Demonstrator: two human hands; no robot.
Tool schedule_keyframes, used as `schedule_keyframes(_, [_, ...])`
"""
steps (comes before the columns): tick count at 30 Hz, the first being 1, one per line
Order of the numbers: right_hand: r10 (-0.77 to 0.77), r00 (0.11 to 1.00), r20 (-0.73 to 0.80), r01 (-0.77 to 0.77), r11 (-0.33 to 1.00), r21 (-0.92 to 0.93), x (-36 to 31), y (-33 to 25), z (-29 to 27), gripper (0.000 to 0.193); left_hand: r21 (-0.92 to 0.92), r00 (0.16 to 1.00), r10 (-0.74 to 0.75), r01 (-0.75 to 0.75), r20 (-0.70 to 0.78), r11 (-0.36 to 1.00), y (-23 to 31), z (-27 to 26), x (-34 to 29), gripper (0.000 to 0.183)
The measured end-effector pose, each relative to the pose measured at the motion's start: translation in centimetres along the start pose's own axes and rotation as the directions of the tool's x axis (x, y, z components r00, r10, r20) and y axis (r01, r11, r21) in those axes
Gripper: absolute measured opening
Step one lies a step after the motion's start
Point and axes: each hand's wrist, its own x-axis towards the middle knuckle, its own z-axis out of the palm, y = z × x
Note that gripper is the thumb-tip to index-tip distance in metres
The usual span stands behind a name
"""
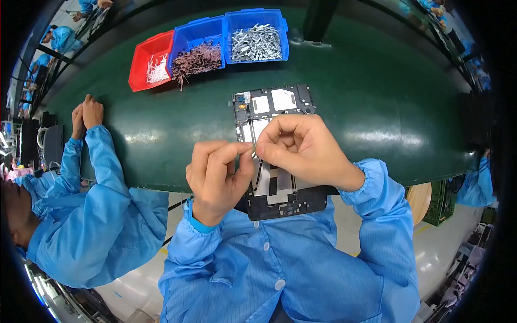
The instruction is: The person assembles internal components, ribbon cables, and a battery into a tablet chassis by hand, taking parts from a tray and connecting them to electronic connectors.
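Observation:
A black device chassis (260, 208), like an opened tablet with silver plates and small circuit parts, lies at the table's near edge, its lower end sticking out toward me. Above its middle, my left hand (216, 171) pinches with thumb and forefinger. My right hand (303, 146) is closed in a pinch as well, its fingertips almost meeting those of the left. Something thin and small shows between the fingertips; its kind is too small to make out. Both hands hide the middle of the chassis. A thin dark strip (259, 173) runs below the fingertips.
At the back of the green table (371, 107) stand a red bin (138, 71) of white strips, a blue bin (186, 30) of brownish thin parts and another blue bin (284, 40) of silvery pieces. A co-worker in blue (91, 226) sits at left, hands clasped on the table.

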Motion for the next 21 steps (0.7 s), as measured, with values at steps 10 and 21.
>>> schedule_keyframes(10, [-0.040, 0.999, -0.030, 0.039, 0.999, -0.029, 1.1, -0.8, -0.4, 0.012, -0.142, 0.988, -0.139, 0.147, 0.059, 0.979, 0.1, -0.1, 1.4, 0.015])
schedule_keyframes(21, [-0.069, 0.997, -0.040, 0.067, 0.995, -0.071, 2.3, -1.7, -0.4, 0.010, -0.146, 0.963, -0.214, 0.238, 0.163, 0.960, 0.0, -1.1, 3.0, 0.014])
